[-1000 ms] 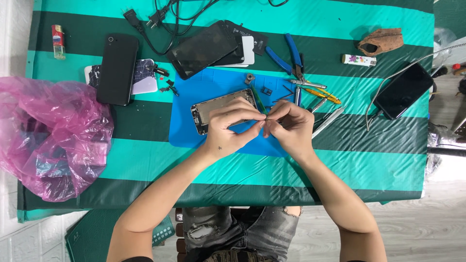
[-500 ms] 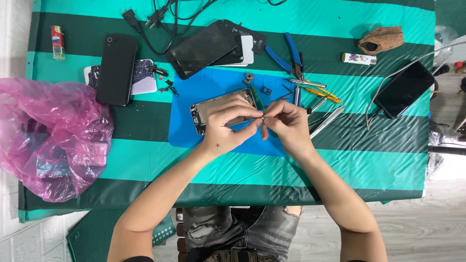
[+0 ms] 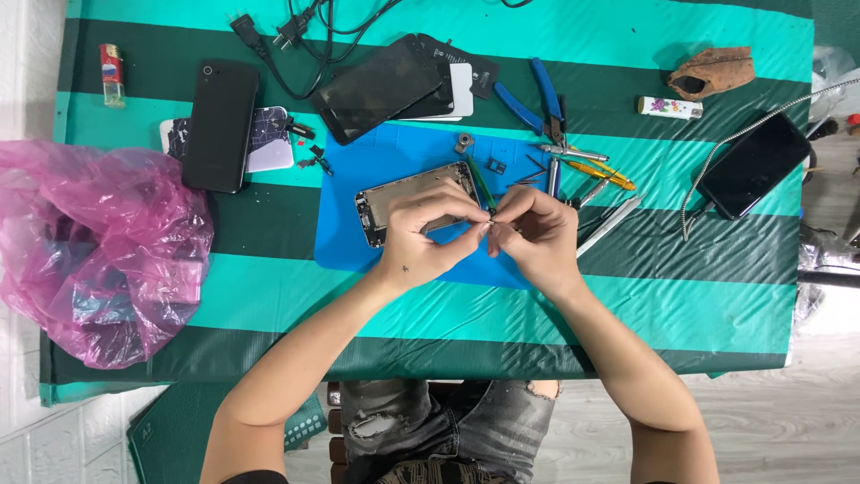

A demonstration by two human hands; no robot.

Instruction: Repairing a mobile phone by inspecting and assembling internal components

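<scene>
Head view looks straight down on a tabletop (image 3: pixel 269 296) covered with a green and teal striped cloth, where both hands meet over a blue work mat (image 3: pixel 358 233). The left hand (image 3: pixel 425 235) rests on the lower part of an opened phone frame (image 3: pixel 408 199) that lies tilted on the mat, its fingers curled narrow with the thumb and forefinger pinched together at their tips. The right hand (image 3: pixel 535 235) faces it, fingers likewise bent tight, the fingertips of the two hands touching or nearly so around something too small to make out. A thin green-handled tool (image 3: pixel 481 182) lies just beside the frame's right end. Above the mat sit a stack of dark phone screens (image 3: pixel 381 88) and black cables with plugs (image 3: pixel 296 40). To the right of the mat lie blue-handled pliers (image 3: pixel 530 100), a yellow-handled tool (image 3: pixel 598 172) and a slim white tool (image 3: pixel 611 224). Farther right are a white lighter (image 3: pixel 670 108), a brown pouch (image 3: pixel 712 73) and a black phone (image 3: pixel 754 166) with a metal-sheathed cable running from it. On the left, a black phone (image 3: pixel 219 125) lies over a cracked white panel (image 3: pixel 269 141), a red lighter (image 3: pixel 111 74) sits near the corner, and a crumpled pink plastic bag (image 3: pixel 94 251) hangs over the tabletop's left edge.
</scene>
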